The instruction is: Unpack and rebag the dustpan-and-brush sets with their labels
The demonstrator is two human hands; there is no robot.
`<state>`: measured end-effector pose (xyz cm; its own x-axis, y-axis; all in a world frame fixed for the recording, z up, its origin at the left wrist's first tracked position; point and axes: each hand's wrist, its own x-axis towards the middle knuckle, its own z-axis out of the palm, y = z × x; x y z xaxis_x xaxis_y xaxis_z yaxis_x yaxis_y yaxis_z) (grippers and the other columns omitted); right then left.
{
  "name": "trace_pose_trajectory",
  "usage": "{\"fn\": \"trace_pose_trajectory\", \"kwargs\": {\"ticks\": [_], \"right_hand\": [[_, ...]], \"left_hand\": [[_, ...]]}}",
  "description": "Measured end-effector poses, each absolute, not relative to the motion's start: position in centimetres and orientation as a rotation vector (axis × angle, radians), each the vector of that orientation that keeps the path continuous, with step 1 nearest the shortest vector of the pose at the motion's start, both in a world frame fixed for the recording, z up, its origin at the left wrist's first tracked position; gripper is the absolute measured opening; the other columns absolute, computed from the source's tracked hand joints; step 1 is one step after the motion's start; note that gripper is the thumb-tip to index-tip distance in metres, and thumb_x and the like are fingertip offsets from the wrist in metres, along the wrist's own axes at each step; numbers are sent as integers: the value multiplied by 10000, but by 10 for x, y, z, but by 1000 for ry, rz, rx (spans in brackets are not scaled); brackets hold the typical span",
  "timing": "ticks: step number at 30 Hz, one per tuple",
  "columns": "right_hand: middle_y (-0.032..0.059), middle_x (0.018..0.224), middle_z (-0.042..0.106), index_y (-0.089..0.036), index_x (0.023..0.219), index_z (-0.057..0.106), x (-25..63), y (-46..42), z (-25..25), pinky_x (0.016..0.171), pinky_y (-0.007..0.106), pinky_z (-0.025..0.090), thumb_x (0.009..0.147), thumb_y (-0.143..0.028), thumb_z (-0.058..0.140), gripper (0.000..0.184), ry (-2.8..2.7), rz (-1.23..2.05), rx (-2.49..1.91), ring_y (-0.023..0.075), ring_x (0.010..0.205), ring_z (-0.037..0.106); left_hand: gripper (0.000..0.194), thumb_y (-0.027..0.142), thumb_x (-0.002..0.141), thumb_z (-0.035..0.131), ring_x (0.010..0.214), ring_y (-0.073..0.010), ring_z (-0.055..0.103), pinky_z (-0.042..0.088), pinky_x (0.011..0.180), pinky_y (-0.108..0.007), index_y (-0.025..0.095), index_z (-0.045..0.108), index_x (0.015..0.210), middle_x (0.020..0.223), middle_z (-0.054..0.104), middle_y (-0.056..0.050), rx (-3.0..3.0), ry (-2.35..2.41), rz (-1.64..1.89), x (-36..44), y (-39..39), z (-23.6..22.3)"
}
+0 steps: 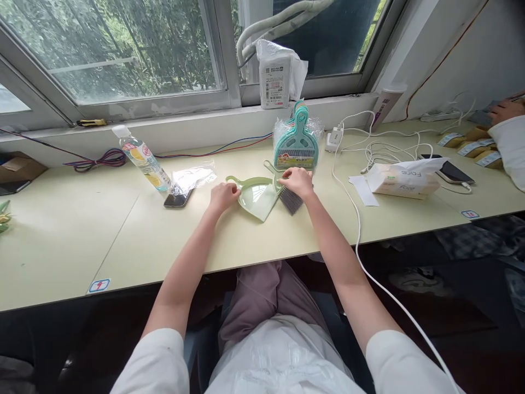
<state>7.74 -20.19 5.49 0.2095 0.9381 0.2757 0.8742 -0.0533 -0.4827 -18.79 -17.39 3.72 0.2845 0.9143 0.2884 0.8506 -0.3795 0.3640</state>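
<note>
A pale green mini dustpan (257, 198) lies flat on the desk, its loop handle pointing left. My left hand (223, 196) is curled at that handle, its fingers closed on it. My right hand (298, 180) rests on a small brush (290, 199) with dark bristles, lying just right of the dustpan, fingers bent over its green back. Behind them stands a stack of teal dustpan-and-brush sets (296, 138) in clear wrap.
A water bottle (143, 158), an empty clear wrapper (192, 177) and a phone (178, 199) lie at the left. A tissue pack (404, 178), white cables (356, 219) and another phone (451, 172) lie at the right. Another person's hand (506, 111) shows far right.
</note>
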Motion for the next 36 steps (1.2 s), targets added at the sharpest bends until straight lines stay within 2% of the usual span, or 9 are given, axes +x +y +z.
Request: {"fn": "trace_pose_trajectory", "kwargs": {"ticks": [4,7,10,12,15,17,22,29,36], "right_hand": [[74,999,708,-219,825,696,56,-207,51,912,413,309,734,-368,632,186,-1940,127,-1793,271,1007,558],[91,1017,705,-212,841,690,40,-210,46,911,416,302,756,-349,624,174,-2098,123,-1735,279,1007,553],[87,1049,701,-218,869,688,31,-212,42,906,408,302,795,-364,609,182,-2114,159,-1687,274,1018,554],[74,1042,701,-224,873,689,28,-212,41,900,400,306,808,-381,611,187,-2098,166,-1666,269,1021,554],[71,1053,697,-223,877,691,25,-213,40,885,386,319,823,-382,610,186,-2082,162,-1632,267,1040,547],[71,1089,687,-222,881,696,24,-213,40,874,378,329,831,-370,607,179,-2081,173,-1601,266,1065,537],[56,1121,672,-231,867,715,25,-210,37,894,382,335,818,-353,627,158,-2054,215,-1587,257,1085,525],[38,1082,688,-239,827,741,26,-207,35,889,384,349,782,-356,685,137,-1992,291,-1588,251,1068,538],[30,1037,692,-248,829,749,27,-204,34,859,372,352,762,-375,697,152,-1990,311,-1615,238,1002,556]], "left_hand": [[328,389,890,437,827,-257,582,394,806,-359,213,640,702,746,641,-95,2526,1434,763,-170,-188,40],[211,283,848,508,1056,-274,544,304,1023,-420,220,662,977,1064,650,-96,2698,1261,883,-172,-191,48],[429,223,778,597,1223,-292,452,164,1128,-472,248,574,1206,1286,556,-86,2732,1206,908,-184,-185,49],[479,239,783,612,1199,-287,469,238,1101,-461,244,532,1256,1255,568,-96,2680,1173,815,-190,-178,44],[454,272,825,598,1124,-271,516,394,976,-398,239,512,1270,1167,604,-103,2628,1096,735,-192,-173,35],[421,266,840,590,1099,-266,531,424,935,-385,243,526,1255,1157,604,-107,2648,1077,745,-188,-174,32],[209,168,855,526,1087,-239,543,397,1004,-410,230,637,1021,1101,615,-93,2768,968,741,-177,-181,35],[229,136,887,459,1011,-224,582,467,725,-305,187,664,977,1040,639,-110,3044,1079,532,-174,-182,36],[257,148,903,442,810,-207,649,427,621,-297,183,683,987,974,670,-86,3165,1230,307,-170,-186,41]]}}
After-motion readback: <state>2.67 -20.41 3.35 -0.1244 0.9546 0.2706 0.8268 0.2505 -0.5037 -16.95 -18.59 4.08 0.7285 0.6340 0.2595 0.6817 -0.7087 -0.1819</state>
